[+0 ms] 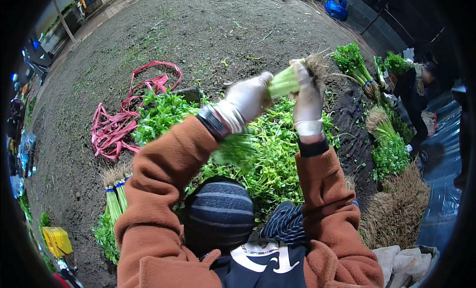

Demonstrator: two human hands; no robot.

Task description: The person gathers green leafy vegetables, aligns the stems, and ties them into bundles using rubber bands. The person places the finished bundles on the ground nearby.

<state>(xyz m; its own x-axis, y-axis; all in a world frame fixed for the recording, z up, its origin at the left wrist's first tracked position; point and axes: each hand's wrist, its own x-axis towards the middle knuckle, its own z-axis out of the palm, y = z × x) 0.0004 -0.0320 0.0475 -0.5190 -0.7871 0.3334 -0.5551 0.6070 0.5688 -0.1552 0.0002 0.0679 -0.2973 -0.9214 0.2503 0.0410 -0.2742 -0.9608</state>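
Note:
Both gloved hands grip one bunch of celery-like stalks (283, 82) above the ground in front of me. My left hand (248, 96) wraps the stalks on the leafy side. Close to the pale brown roots (317, 66), my right hand (308, 96) is closed around the same bunch. Its leaves hang blurred below my left wrist. Under my hands spreads a heap of loose leafy greens (277, 150). Left of the heap lie tangled pink plastic ties (115, 130) and a leafy bunch (160, 113).
Bunches bound with blue ties (117, 191) lie at my left. More rooted bunches (386, 139) lie on the right, beside a mound of dry roots (396, 206). Another person (412, 98) is bent over at the right. A yellow container (57, 241) sits at lower left.

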